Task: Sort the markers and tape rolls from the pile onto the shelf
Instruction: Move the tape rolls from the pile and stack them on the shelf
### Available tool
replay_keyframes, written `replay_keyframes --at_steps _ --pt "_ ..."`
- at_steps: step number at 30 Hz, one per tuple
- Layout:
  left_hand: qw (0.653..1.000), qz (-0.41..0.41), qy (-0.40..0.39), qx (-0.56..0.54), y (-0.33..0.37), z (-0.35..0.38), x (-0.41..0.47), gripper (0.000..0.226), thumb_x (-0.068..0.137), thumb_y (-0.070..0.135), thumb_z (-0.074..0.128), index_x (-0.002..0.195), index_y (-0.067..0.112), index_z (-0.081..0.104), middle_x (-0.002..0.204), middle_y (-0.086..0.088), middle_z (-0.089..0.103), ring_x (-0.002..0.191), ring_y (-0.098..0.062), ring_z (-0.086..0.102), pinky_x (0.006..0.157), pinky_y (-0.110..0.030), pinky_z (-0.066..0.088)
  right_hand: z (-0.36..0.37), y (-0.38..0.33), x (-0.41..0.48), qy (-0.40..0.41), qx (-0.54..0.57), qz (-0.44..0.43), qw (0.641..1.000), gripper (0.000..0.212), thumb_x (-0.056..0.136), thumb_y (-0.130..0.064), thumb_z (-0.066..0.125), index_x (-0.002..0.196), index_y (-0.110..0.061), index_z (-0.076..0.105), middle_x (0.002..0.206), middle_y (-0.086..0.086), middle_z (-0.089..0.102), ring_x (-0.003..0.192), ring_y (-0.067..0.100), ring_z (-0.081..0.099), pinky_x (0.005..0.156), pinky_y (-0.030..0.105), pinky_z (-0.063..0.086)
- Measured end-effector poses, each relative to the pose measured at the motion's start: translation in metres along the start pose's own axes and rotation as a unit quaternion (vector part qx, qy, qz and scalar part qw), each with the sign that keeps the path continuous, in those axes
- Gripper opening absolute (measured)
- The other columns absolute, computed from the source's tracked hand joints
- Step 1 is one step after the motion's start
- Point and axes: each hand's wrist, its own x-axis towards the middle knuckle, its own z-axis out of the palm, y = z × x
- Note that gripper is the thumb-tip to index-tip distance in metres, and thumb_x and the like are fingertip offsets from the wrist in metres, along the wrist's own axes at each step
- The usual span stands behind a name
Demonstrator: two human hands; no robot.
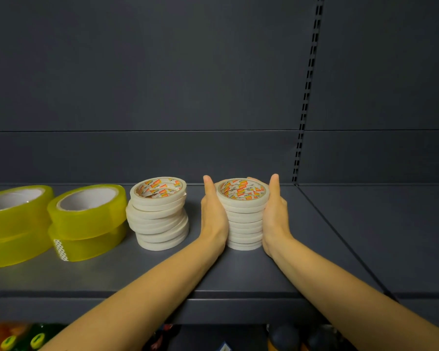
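With your left hand and right hand clamped around the white tape stack, square its rolls evenly before letting go.

Looks like a shop: a dark metal display shelf beneath the right hand, a slotted upright rail beyond it, identical tape rolls stacked in rows left of the left hand.
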Motion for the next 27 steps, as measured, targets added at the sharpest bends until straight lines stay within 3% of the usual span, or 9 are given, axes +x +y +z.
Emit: replay_keyframes --at_steps 7,11,14,17,19,22,24,27 --pt "1.000 -0.003 -0.002 0.010 -0.006 0.014 -0.009 0.068 0.097 0.054 0.013 0.087 0.020 0.071 0.090 -0.002 0.075 0.095 -0.018 0.067 0.088 -0.032 0.050 -0.018 -0.007 -0.008 0.027 -0.010 0.002 1.000 0.057 0.096 -0.056 0.030 0.091 -0.020 0.074 0.087 0.002 0.075 0.082 0.016 0.070 0.071 0.028 0.055" --pt "0.999 -0.024 -0.023 0.003 -0.010 0.029 -0.013 0.063 0.098 0.052 0.016 0.086 0.020 0.070 0.094 -0.003 0.074 0.099 -0.020 0.066 0.097 -0.037 0.048 -0.033 -0.011 -0.007 0.053 0.001 -0.012 0.999 0.057 0.096 -0.056 0.031 0.088 -0.019 0.074 0.079 -0.001 0.075 0.076 0.012 0.070 0.061 0.023 0.053" --pt "0.999 -0.018 -0.022 0.021 -0.009 0.032 -0.011 0.060 0.099 0.050 0.019 0.078 0.024 0.069 0.083 0.004 0.073 0.095 -0.017 0.065 0.096 -0.035 0.047 -0.037 -0.011 -0.005 0.057 -0.002 -0.021 0.998 0.057 0.096 -0.056 0.030 0.083 -0.022 0.073 0.070 -0.007 0.074 0.071 0.008 0.069 0.056 0.022 0.050" --pt "0.997 -0.009 -0.029 0.072 -0.006 0.028 -0.015 0.059 0.099 0.050 0.016 0.074 0.030 0.066 0.073 0.017 0.069 0.086 -0.005 0.061 0.083 -0.024 0.044 -0.039 -0.009 -0.002 0.061 -0.001 0.002 0.998 0.055 0.096 -0.056 0.031 0.087 -0.019 0.071 0.076 -0.004 0.074 0.079 0.013 0.068 0.065 0.027 0.051" --pt "0.991 0.006 -0.058 0.122 -0.002 0.022 -0.023 0.059 0.100 0.047 0.014 0.081 0.031 0.067 0.085 0.014 0.069 0.090 -0.004 0.060 0.087 -0.025 0.041 -0.040 -0.008 0.000 0.067 0.003 0.001 0.998 0.053 0.098 -0.052 0.030 0.100 -0.017 0.069 0.092 0.000 0.073 0.090 0.016 0.067 0.077 0.030 0.051" --pt "0.980 0.098 -0.020 0.174 0.006 0.000 -0.043 0.038 0.101 0.030 0.028 0.098 0.020 0.065 0.099 0.002 0.069 0.099 -0.013 0.062 0.093 -0.032 0.045 -0.043 -0.019 -0.008 0.135 0.008 -0.140 0.981 0.032 0.102 -0.030 0.031 0.103 -0.017 0.060 0.102 0.000 0.066 0.091 0.008 0.060 0.082 0.024 0.044" --pt "0.960 0.217 0.024 0.176 0.009 -0.028 -0.066 0.019 0.097 0.019 0.042 0.091 0.022 0.061 0.090 0.006 0.065 0.090 -0.008 0.060 0.085 -0.022 0.045 -0.044 -0.031 -0.023 0.162 0.005 -0.292 0.943 0.025 0.099 -0.013 0.034 0.093 -0.023 0.055 0.091 -0.006 0.058 0.078 0.000 0.050 0.073 0.015 0.039" --pt "0.917 0.335 0.113 0.185 0.018 -0.070 -0.097 0.007 0.086 0.028 0.049 0.091 0.030 0.052 0.094 0.009 0.054 0.090 -0.007 0.051 0.081 -0.013 0.039 -0.035 -0.041 -0.055 0.073 0.046 -0.389 0.917 0.026 0.090 -0.008 0.036 0.087 -0.028 0.052 0.077 -0.010 0.053 0.068 0.000 0.046 0.065 0.013 0.037"
